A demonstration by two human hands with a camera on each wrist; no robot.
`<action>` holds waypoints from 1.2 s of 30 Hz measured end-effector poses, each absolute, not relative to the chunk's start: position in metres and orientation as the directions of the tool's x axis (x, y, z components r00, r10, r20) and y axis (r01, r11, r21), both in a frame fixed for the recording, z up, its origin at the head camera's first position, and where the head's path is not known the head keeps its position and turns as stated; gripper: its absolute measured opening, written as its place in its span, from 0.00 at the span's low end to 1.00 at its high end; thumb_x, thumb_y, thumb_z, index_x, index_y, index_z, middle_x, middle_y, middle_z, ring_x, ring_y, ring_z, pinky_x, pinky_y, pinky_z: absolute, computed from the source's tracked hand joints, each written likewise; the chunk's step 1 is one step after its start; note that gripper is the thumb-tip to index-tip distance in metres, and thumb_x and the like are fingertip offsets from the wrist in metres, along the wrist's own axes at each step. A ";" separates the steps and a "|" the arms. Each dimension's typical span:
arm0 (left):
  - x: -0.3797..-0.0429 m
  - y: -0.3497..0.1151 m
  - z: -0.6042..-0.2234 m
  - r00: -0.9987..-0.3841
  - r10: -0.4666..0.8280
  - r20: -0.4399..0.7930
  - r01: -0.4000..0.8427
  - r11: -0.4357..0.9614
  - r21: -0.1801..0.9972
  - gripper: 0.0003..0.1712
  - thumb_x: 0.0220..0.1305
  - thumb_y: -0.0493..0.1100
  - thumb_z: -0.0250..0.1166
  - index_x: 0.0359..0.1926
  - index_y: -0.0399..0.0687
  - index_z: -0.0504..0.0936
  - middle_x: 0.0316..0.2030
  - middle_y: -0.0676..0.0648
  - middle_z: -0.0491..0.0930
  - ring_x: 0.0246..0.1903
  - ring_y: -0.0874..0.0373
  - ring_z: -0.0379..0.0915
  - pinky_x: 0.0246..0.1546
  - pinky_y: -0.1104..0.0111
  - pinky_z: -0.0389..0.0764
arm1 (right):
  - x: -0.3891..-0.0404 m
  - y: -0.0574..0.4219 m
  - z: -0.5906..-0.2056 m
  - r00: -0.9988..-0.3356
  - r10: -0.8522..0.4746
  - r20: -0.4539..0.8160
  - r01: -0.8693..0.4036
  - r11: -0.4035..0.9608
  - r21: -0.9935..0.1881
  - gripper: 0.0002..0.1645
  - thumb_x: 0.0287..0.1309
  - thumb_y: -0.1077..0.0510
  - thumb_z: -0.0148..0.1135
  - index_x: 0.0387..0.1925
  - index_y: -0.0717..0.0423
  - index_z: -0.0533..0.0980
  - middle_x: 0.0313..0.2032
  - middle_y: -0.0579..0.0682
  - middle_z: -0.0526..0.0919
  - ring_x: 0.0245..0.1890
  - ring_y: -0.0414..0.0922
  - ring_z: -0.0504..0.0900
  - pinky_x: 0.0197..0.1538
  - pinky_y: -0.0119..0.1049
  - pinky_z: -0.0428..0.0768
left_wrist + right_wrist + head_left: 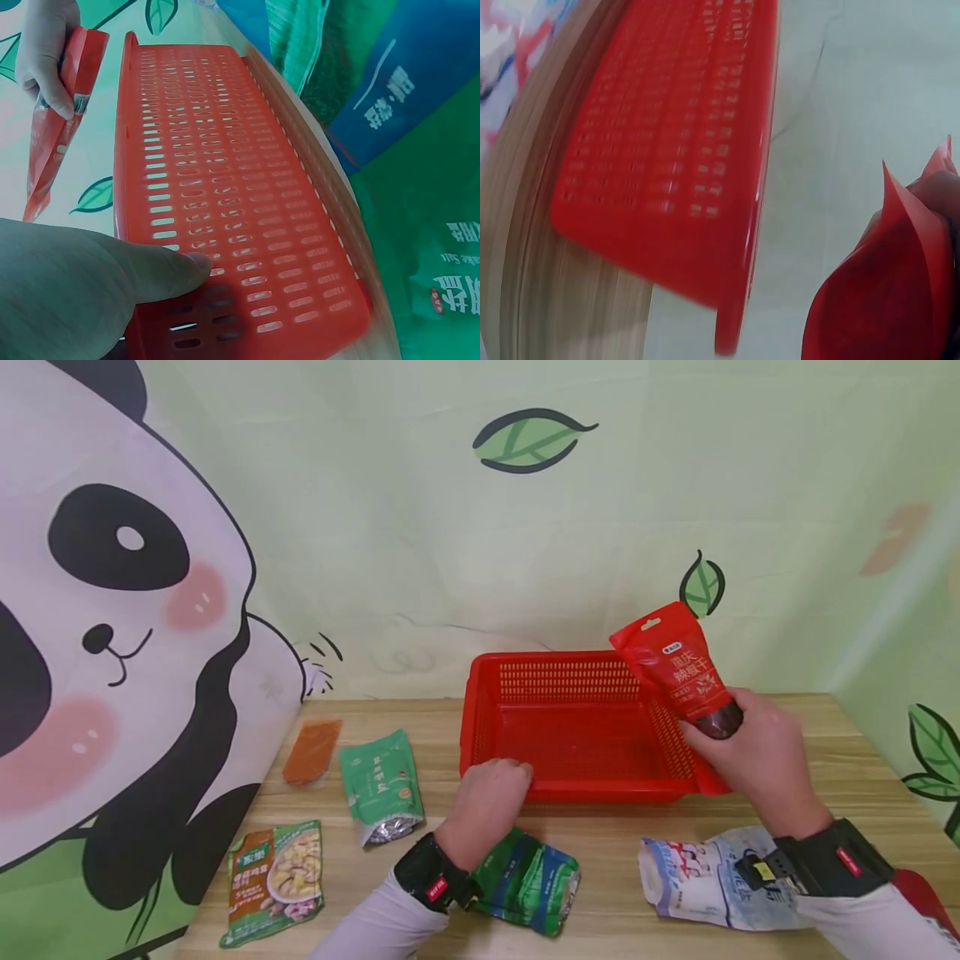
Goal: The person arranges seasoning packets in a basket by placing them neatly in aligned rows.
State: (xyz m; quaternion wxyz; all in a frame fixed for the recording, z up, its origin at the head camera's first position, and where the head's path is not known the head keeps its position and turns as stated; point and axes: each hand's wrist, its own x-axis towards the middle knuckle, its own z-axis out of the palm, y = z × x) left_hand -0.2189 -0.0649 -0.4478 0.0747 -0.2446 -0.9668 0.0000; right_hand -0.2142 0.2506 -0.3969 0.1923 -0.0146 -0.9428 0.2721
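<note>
My right hand (767, 760) grips the lower end of a red pouch of dried chilies (678, 664), which it holds tilted above the right side of a red plastic basket (577, 791). In the right wrist view the pouch (885, 300) appears beside the basket's outer wall (652, 150), apart from it. My left hand (487, 797) holds the basket's front rim near its left corner. Its thumb (165, 274) lies against the slotted outer wall (225, 165) in the left wrist view, while the other fingers are hidden there.
On the wooden table lie a green pouch (382, 785), an orange-brown packet (312, 752), a food packet with a picture of a dish (276, 881), a green-blue bag (528, 881) and a white-blue bag (693, 877). A printed cloth (390, 568) hangs behind.
</note>
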 end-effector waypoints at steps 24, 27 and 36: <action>-0.221 -0.068 -0.449 -0.857 0.490 0.162 0.494 0.869 -0.017 0.13 0.59 0.46 0.76 0.45 0.50 0.88 0.32 0.52 0.88 0.29 0.59 0.81 0.34 0.67 0.86 | -0.196 0.212 -0.399 -0.891 0.024 0.454 -0.239 0.824 -0.513 0.35 0.50 0.54 0.79 0.56 0.62 0.72 0.46 0.62 0.81 0.43 0.59 0.80 0.40 0.62 0.86; -0.221 -0.069 -0.448 -0.854 0.495 0.162 0.499 0.866 -0.015 0.13 0.60 0.46 0.76 0.45 0.50 0.88 0.32 0.52 0.88 0.29 0.59 0.81 0.34 0.67 0.86 | -0.193 0.208 -0.399 -0.892 0.025 0.452 -0.234 0.830 -0.507 0.36 0.49 0.54 0.79 0.56 0.63 0.72 0.47 0.62 0.81 0.44 0.60 0.80 0.40 0.62 0.86; -0.224 -0.070 -0.449 -0.854 0.498 0.153 0.502 0.865 -0.014 0.11 0.61 0.46 0.75 0.44 0.51 0.88 0.31 0.52 0.87 0.29 0.60 0.80 0.33 0.69 0.84 | -0.189 0.194 -0.403 -0.881 0.015 0.473 -0.258 0.823 -0.506 0.39 0.45 0.57 0.81 0.56 0.62 0.71 0.49 0.62 0.80 0.47 0.60 0.78 0.40 0.63 0.86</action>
